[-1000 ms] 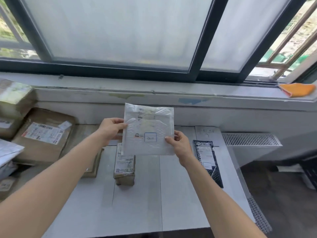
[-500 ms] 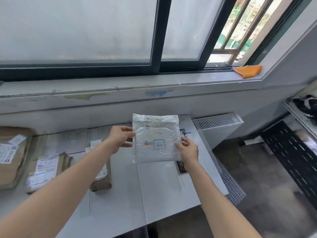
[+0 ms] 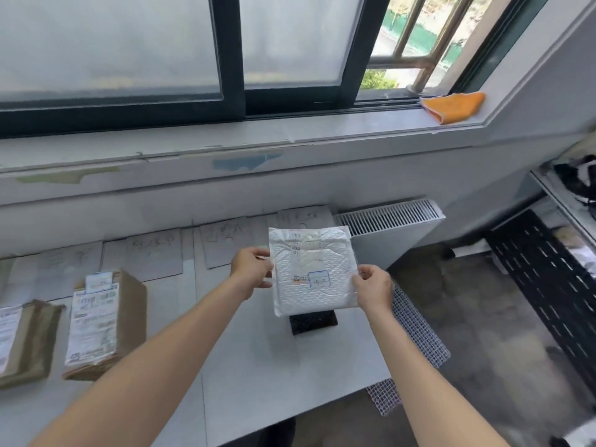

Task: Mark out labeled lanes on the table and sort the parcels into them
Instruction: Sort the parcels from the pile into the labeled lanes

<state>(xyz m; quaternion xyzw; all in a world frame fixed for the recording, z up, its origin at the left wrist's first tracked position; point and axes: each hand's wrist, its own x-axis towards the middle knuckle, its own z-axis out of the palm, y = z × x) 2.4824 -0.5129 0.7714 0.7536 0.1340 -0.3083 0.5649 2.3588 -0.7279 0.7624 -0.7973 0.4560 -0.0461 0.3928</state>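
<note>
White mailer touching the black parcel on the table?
Cannot tell. Head view: white mailer, pinched by left hand and right hand, overlaps black parcel; neither gap nor contact shows.

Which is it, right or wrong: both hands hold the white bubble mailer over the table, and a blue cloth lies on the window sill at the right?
Wrong in one point: the cloth on the window sill is orange, not blue, as the head view shows. The rest is right: the left hand and the right hand hold the white bubble mailer over the table.
</note>
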